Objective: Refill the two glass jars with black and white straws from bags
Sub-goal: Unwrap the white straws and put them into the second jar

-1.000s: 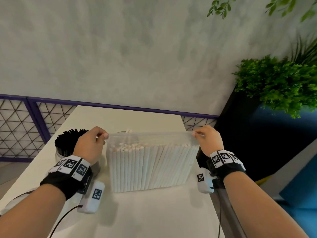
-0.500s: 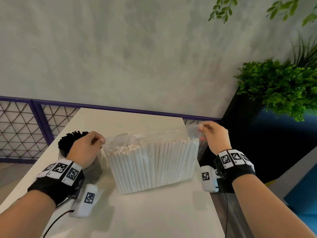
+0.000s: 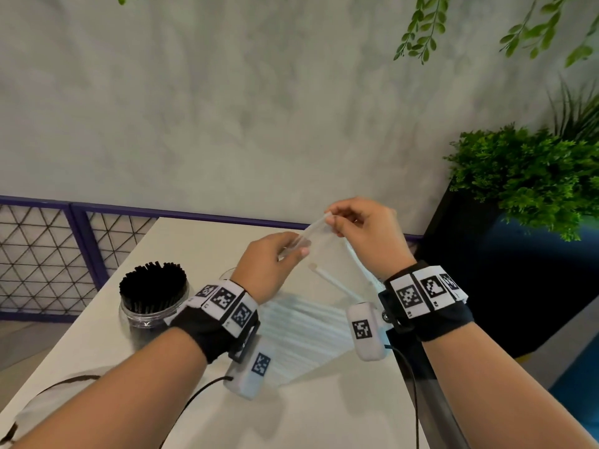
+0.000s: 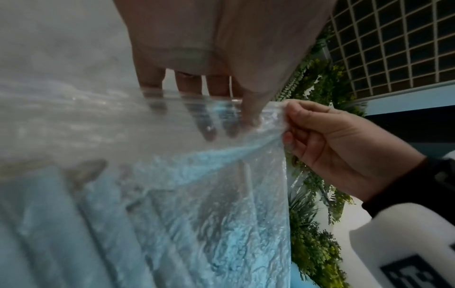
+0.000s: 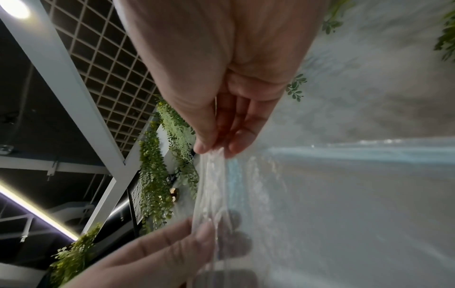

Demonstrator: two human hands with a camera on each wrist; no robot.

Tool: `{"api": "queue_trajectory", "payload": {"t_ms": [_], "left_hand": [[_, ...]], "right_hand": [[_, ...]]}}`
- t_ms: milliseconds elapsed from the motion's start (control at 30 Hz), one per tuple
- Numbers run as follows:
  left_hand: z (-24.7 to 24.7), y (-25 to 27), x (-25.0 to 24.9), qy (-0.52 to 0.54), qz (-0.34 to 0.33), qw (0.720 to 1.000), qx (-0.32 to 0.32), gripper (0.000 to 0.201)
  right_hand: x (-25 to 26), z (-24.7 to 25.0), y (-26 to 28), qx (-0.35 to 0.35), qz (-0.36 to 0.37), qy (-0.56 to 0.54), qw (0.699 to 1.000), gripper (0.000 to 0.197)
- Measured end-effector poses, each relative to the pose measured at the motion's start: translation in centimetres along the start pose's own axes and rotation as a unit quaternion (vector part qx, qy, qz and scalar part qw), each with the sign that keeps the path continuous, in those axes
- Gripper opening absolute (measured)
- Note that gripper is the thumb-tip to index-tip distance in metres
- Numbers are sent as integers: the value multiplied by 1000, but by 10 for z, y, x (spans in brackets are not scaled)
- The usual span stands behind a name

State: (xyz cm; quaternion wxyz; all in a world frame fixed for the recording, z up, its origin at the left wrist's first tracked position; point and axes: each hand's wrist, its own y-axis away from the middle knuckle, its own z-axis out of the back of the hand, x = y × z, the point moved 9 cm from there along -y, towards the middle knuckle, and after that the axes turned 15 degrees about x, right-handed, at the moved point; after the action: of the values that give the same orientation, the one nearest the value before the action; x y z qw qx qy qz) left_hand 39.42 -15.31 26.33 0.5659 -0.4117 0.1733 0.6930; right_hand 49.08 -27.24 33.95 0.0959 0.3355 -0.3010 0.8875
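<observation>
Bag pinched by both hands, pale table, grey wall, greenery

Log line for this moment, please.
left hand: pinches bag top | right hand: pinches bag top | white straws: inside | black-straw jar: full

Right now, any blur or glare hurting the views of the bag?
Head view: sharp, even light, wide-angle bend at the edges; the bag is slightly motion-smeared. Left wrist view: film fills the frame, blurred and sparkling, left hand fingers seen through it. Right wrist view: right hand soft, bag hazy, ceiling lights flare at left.
</observation>
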Motion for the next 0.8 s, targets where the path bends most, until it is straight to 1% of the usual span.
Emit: {"api": "queue_trajectory", "payload": {"t_ms": [67, 100, 133, 167, 233, 267, 300, 333, 367, 400, 433, 467, 500, 533, 567, 633, 700, 767, 800], "left_hand": [[-12, -1, 20, 27, 35, 997, 70, 19], [-18, 1, 30, 66, 45, 993, 91, 18], [-22, 3, 36, 116, 49, 987, 96, 19], [-24, 6, 41, 166, 48, 981, 87, 21], [-25, 11, 45, 231, 44, 970, 59, 25], [-26, 14, 47, 256, 47, 964, 49, 26], [-26, 16, 52, 277, 55, 958, 42, 26], [-26, 19, 57, 293, 66, 953, 41, 26], [-26, 23, 63, 310, 75, 947, 39, 27], [-24, 27, 68, 325, 84, 941, 36, 27], [-24, 30, 74, 341, 91, 935, 31, 27], [-23, 32, 79, 355, 94, 930, 25, 28], [-22, 34, 82, 369, 95, 924, 19, 28], [-22, 36, 83, 376, 99, 921, 18, 29], [-22, 37, 84, 381, 103, 919, 18, 29], [-22, 38, 87, 397, 113, 911, 12, 29], [-18, 41, 94, 410, 127, 903, -4, 28], [-15, 44, 102, 400, 140, 906, -10, 29], [-15, 46, 106, 387, 151, 910, -3, 29]], "right_hand": [[2, 3, 0, -14, 13, 13, 1000, 15], [3, 4, 1, -20, 17, 21, 999, 13], [4, 3, 2, -19, 23, 29, 999, 11], [5, 0, 3, -14, 28, 32, 999, 10], [4, -7, 6, 7, 34, 27, 999, 11], [-4, -11, 8, 24, 28, 39, 999, 15], [-16, -14, 11, 48, 11, 73, 996, 23], [-35, -16, 14, 74, -25, 125, 989, 34], [-60, -16, 19, 103, -77, 182, 975, 46], [-87, -13, 26, 130, -140, 236, 953, 53], [-111, -9, 36, 152, -204, 276, 927, 55], [-131, -5, 46, 166, -257, 302, 903, 50], [-144, -1, 53, 168, -294, 314, 887, 39], [-149, 2, 57, 160, -311, 315, 882, 24], [-149, 5, 59, 146, -314, 308, 886, 11], [-143, 10, 56, 105, -288, 298, 904, 14], [-129, 18, 51, 37, -240, 278, 929, 16], [-112, 25, 50, -25, -191, 259, 946, 17], [-106, 26, 48, -33, -174, 259, 949, 17]]}}
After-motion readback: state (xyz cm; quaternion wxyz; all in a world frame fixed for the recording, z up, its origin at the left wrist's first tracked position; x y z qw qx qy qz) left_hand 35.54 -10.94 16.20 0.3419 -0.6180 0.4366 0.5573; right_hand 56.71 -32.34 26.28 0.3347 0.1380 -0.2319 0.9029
